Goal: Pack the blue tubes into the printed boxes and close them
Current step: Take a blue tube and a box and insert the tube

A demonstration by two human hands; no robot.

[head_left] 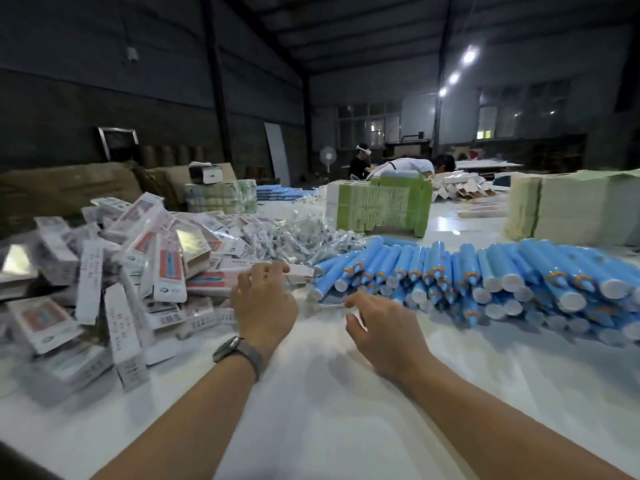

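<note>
At 9 o'clock we see the heap of printed boxes [114, 271] on the white table [329, 427]. Our left hand [265, 303], w/ a wristband [239, 351], has fingers curled over one box [294, 271] at the heap's edge; can't tell if it's gripped. Right hand [384, 330] is at center, fingers loosely spread, holding nothing. Blue tubes [485, 278] are stacked at 2 o'clock.
</note>
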